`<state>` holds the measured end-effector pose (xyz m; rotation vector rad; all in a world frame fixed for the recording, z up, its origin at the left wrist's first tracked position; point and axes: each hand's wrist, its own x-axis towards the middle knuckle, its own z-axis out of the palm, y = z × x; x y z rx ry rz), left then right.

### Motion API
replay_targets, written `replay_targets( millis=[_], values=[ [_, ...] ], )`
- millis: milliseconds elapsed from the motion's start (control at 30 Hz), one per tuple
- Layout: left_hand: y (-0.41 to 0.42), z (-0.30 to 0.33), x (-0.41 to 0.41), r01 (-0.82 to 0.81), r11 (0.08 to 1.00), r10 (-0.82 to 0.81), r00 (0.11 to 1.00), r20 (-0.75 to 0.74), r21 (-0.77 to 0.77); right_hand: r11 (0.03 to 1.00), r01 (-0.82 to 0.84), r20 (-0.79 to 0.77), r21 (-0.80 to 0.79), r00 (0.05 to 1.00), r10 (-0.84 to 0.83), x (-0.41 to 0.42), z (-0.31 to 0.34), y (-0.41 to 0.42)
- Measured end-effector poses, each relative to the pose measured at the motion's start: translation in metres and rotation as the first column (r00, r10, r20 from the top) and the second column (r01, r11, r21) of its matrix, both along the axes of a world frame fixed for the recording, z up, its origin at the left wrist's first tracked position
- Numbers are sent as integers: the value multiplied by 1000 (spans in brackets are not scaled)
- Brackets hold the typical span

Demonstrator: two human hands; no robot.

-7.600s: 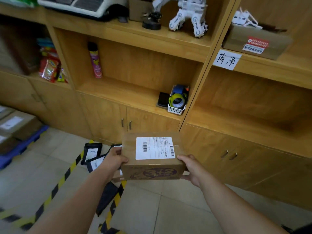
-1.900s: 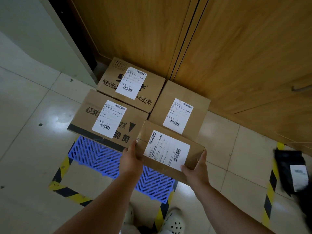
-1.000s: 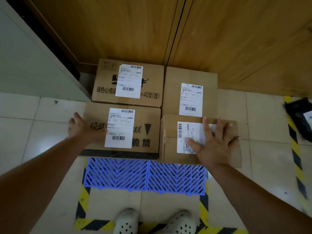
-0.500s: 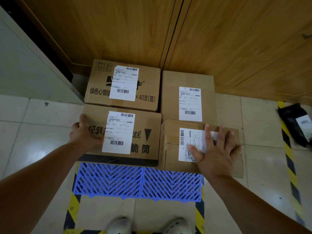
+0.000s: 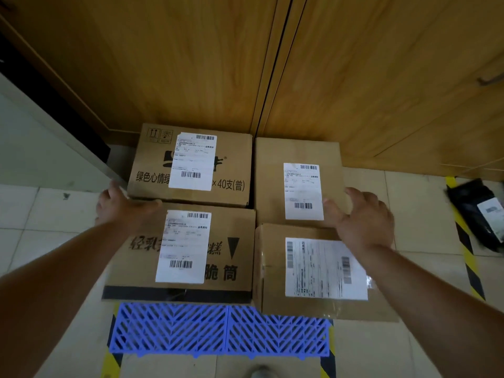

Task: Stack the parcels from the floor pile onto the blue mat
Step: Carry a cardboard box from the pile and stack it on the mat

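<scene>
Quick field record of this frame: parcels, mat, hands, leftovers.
parcels on mat: four cardboard boxes, two by two
near-right box: label sideways
blue mat: front strip bare
left hand: open, at far-left box corner
right hand: open, over far-right box
off mat: black parcel on floor, right

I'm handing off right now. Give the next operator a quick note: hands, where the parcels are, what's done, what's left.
Left hand: open, at the left edge of the two left boxes, gripping nothing.
Right hand: open, fingers spread over the seam between the two right boxes, holding nothing.
Four cardboard parcels sit in a two-by-two block on the blue mat against the wooden cabinet; the near-right parcel overhangs the mat's right edge.
Done: these four placed in one layer.
Left: a black bag parcel lies on the floor at right; fetch it next. More may be out of view.
</scene>
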<state>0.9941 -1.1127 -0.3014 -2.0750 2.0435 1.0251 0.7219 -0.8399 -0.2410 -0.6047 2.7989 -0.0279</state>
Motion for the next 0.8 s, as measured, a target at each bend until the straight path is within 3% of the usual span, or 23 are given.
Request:
replay_targets(
  millis=[100,233,433,800],
  values=[
    [-25,-8,-19,-84,996,84,994,-73,10,988,131,327,85,933,-152,-41,-20,-25],
    [-40,-26,-28,-110,989,126,978,-166,102,963,256,499,87,825,-264,-58,-50,-37],
    [-41,-36,-25,-6,985,37,983,-178,170,978,146,555,147,806,-204,-59,-70,-28],
    [-37,-41,-25,20,986,5,989,-147,168,988,37,619,149,776,-122,-66,-62,-18]
  ],
)
